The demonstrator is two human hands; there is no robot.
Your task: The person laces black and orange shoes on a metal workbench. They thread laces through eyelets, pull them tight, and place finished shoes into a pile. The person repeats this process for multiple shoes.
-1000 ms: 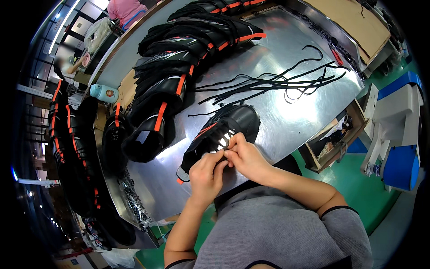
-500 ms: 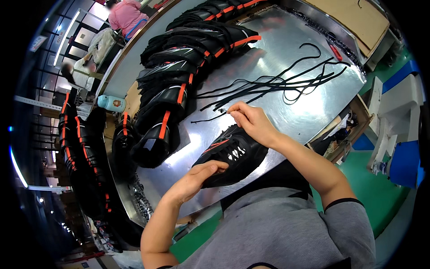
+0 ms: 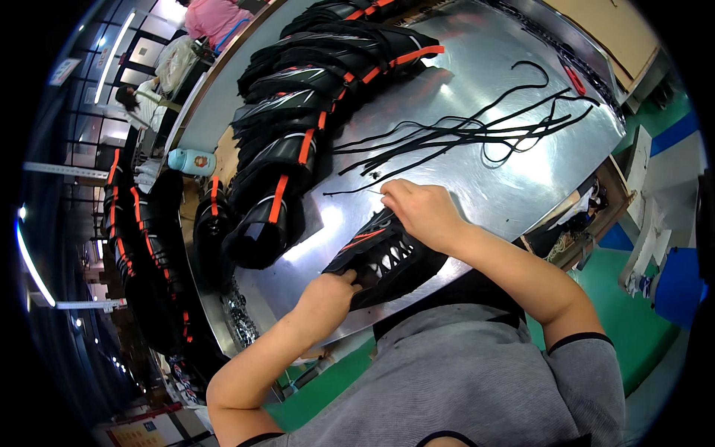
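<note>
A black shoe (image 3: 426,261) with orange stripes lies tilted on the metal table in front of me, its white inside showing through the lacing gaps. My left hand (image 3: 324,304) grips the shoe at its opening, with some fingertips hidden inside. Above the lacing end, my right hand (image 3: 426,214) is closed in a pinch. A thin sliver seems to stick out from its fingertips, too small to name. Several loose black laces (image 3: 477,135) lie just beyond that hand, and a few small dark bits (image 3: 373,175) sit near its fingers.
A long row of black shoes with orange tabs (image 3: 304,145) curves along the table's left side. More shoes (image 3: 145,231) stand further left. A light-blue container (image 3: 191,162) is behind them. A red-handled tool (image 3: 574,80) lies at the far right. Other people (image 3: 216,21) sit in the background.
My left hand has shifted right and deeper into the shoe's opening, spreading it wider. My right hand has drawn slightly nearer the shoe, away from the small dark bits. The whole view has shifted slightly.
</note>
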